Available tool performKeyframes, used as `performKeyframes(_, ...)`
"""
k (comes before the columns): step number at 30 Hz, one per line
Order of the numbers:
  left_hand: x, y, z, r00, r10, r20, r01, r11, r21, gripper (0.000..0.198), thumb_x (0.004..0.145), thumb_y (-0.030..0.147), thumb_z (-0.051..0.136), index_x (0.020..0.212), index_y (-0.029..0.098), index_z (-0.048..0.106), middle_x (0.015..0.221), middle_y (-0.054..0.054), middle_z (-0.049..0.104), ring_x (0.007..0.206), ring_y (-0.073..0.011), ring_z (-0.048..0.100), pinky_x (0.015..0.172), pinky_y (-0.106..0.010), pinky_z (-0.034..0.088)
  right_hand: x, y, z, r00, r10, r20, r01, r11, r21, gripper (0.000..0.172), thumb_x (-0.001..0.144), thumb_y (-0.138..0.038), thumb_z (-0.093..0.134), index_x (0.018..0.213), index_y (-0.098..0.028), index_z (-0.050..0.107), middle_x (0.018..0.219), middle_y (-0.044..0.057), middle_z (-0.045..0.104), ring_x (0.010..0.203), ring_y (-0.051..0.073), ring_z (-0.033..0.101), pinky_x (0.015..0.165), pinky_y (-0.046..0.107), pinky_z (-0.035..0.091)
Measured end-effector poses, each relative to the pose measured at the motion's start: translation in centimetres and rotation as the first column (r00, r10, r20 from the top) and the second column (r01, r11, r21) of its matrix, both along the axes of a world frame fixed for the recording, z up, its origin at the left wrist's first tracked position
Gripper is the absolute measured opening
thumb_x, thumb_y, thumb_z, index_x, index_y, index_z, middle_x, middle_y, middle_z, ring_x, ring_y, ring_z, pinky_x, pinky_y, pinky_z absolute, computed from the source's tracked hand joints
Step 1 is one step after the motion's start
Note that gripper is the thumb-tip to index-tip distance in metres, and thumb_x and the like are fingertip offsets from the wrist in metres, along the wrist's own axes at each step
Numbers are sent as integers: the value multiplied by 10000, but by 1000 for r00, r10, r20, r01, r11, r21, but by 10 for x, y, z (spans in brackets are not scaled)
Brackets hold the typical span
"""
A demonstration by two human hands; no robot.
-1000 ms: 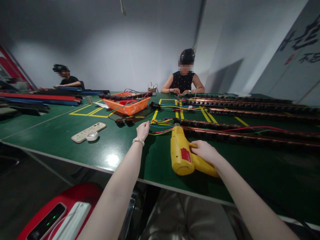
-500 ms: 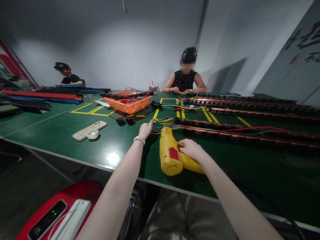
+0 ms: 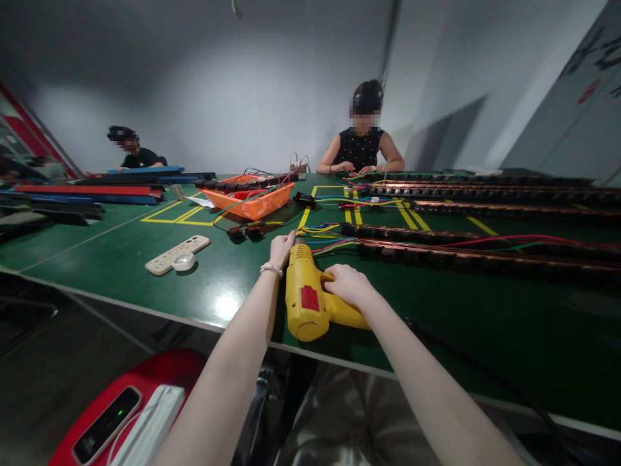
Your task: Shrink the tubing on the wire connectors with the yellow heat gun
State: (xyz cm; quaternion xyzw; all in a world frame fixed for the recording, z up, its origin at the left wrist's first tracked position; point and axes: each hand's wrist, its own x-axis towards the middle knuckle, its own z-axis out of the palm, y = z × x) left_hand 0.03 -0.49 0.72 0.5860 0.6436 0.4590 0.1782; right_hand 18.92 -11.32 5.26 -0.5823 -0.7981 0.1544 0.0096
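Yellow heat gun (image 3: pixel 305 278) partly hides wires (image 3: pixel 334 244) beside the left hand (image 3: pixel 282 250).

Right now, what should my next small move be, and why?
I'd probably ease the yellow heat gun slightly right: its nozzle appears very close to your left hand, which seems to pinch the colored wires.

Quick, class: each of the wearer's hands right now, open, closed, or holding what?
Left hand: closed, pinching coloured wires.
Right hand: closed, holding the yellow heat gun.
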Motion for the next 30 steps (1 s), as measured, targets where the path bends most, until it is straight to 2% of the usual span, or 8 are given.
performKeyframes(10, -3, 0, -6, 998, -51, 35, 51, 999, 19, 539, 848, 527, 394, 445, 170, 421, 434, 21, 354, 503, -109, 342, 533, -249, 244, 17, 4, -1, 998, -5, -69, 1, 998, -62, 307, 889, -408, 539, 1082, -174, 588, 1096, 60, 599, 983, 179, 576, 865, 408, 481)
performKeyframes(18, 0, -4, -2, 997, -64, 48, 62, 998, 27, 546, 868, 485, 386, 421, 177, 442, 432, 1, 448, 497, -124, 430, 584, -256, 307, 63, 11, -4, 990, -116, -77, 109, 989, -96, 327, 893, -420, 529, 1099, -173, 583, 1098, 60, 600, 962, 177, 581, 853, 406, 485)
performKeyframes(23, 0, -5, -2, 996, -64, 64, 63, 998, 21, 544, 868, 475, 390, 416, 179, 444, 429, 1, 453, 496, -126, 441, 585, -257, 311, 91, 9, -3, 982, -166, -91, 158, 983, -92, 328, 897, -440, 512, 1055, -166, 599, 1024, 47, 621, 916, 168, 590, 831, 394, 487)
performKeyframes(30, 1, -4, -4, 997, -56, 44, 55, 998, 25, 540, 867, 463, 391, 409, 182, 447, 434, -7, 468, 510, -135, 459, 587, -258, 307, 93, 6, 2, 979, -195, -49, 193, 980, -47, 338, 892, -458, 512, 1052, -175, 604, 1015, 48, 626, 913, 166, 588, 834, 394, 477)
